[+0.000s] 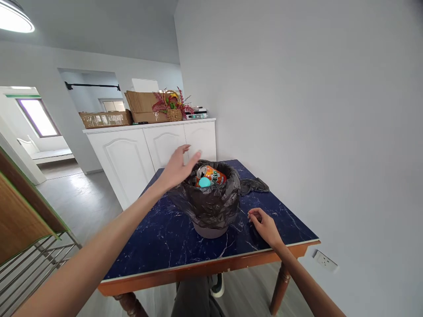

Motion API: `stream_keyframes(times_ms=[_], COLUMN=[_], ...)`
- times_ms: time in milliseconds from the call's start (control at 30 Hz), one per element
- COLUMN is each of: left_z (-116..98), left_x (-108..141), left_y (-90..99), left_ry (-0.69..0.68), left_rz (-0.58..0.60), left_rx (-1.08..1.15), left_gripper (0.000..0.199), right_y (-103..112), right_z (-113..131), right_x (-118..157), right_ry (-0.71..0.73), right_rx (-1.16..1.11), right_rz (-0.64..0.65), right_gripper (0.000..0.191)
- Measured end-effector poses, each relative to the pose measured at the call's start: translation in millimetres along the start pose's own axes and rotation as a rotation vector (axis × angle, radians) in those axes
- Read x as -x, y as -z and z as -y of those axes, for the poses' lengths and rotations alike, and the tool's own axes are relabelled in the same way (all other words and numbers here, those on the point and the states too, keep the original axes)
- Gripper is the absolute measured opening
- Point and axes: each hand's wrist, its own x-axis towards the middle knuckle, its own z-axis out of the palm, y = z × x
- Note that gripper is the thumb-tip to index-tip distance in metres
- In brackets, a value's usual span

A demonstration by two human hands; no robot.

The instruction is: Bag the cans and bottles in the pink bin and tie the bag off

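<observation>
A small bin lined with a black plastic bag stands mid-table. Inside its mouth lie an orange drink can and something with a round turquoise top. My left hand hovers over the bin's far left rim, thumb and fingers apart, holding nothing; it is slightly blurred. To the right of the bin, my right hand rests on the blue marbled table. Its fingers are curled in with the tips close together, and nothing shows in them.
More black plastic bag lies behind the bin, near the wall. Beyond the table stands a white cabinet bearing cardboard boxes and a flower basket. A metal rack is at the left, and a wall socket at the right.
</observation>
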Motion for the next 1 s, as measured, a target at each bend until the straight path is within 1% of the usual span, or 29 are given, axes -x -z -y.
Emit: stream_keyframes(times_ms=[100, 133, 200, 267, 367, 400, 467, 533, 600, 733, 1000], left_z=[33, 48, 82, 119, 170, 184, 206, 222, 232, 244, 256], left_x=[11, 18, 35, 61, 113, 130, 162, 183, 194, 197, 200], left_y=[14.4, 18.1, 21.0, 16.4, -2.7, -10.7, -25.7, -36.9, -43.6, -48.6, -52.2], left_ry=[0.093, 0.148, 0.232, 0.300, 0.363, 0.381, 0.412, 0.416, 0.404, 0.383, 0.338], left_rz=[-0.141, -0.157, -0.146, -0.080, 0.089, 0.135, 0.186, 0.229, 0.260, 0.289, 0.274], left_rx=[-0.087, -0.146, -0.210, -0.265, -0.355, -0.389, -0.462, -0.521, -0.567, -0.634, -0.703], left_gripper=[0.070, 0.071, 0.074, 0.076, 0.076, 0.077, 0.078, 0.076, 0.074, 0.076, 0.069], right_y=[0, 0, 0, 0, 1, 1, 1, 1, 1, 2, 2], right_z=[1, 1, 2, 3, 3, 2, 2, 1, 0, 1, 1], right_x=[0, 0, 0, 0, 0, 0, 1, 1, 1, 1, 2], right_ry=[-0.001, -0.002, -0.003, -0.003, -0.003, -0.003, -0.005, -0.008, -0.012, -0.017, -0.018], right_rx=[-0.006, -0.007, -0.008, -0.007, 0.000, 0.003, 0.008, 0.011, 0.012, 0.009, 0.006], right_rz=[-0.003, -0.004, -0.005, -0.004, -0.003, -0.002, -0.002, -0.003, -0.004, -0.005, -0.011], right_gripper=[0.029, 0.029, 0.029, 0.028, 0.027, 0.027, 0.026, 0.027, 0.029, 0.031, 0.028])
